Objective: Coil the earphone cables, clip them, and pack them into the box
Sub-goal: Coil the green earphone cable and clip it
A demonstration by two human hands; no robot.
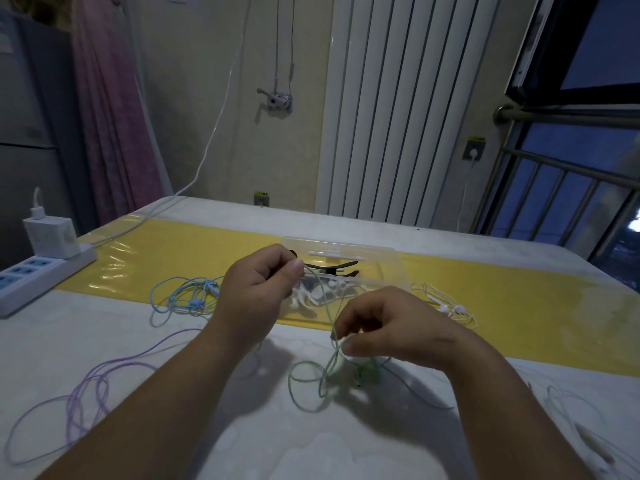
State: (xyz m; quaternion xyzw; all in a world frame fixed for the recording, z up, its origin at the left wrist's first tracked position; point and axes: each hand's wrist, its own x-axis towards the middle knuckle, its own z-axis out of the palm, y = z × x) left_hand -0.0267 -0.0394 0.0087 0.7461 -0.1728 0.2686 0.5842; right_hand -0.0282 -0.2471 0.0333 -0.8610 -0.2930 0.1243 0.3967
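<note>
Far L on desk (242, 427): white power strip (38, 275) w/ white charger (52, 237) plugged in. Near front-L edge, purple earphone cable (71, 407) sprawled in loose loops, uncoiled. Behind it, blue earphone cable (194, 303) in a loose tangle, partly on yellow strip (519, 306) across desk. Next, left hand (256, 285) up above desk, just in front of clear box (391, 271); grip pinching green earphone cable (331, 323) btwn thumb + forefinger, other fingers curled in. Inside box: black clips (332, 266) toward back, white earphones (311, 292) toward front. From L grip, green cable slanting down + rightward to right hand (388, 327), low over desk near centre; grip there pinching same cable at fingertips, remainder in messy loops on desk right beneath. R of box, cream-white earphone cable (450, 308) lying loose on yellow strip. Far R front corner: another pale cable (588, 427), blurred, colour hard to tell.
</note>
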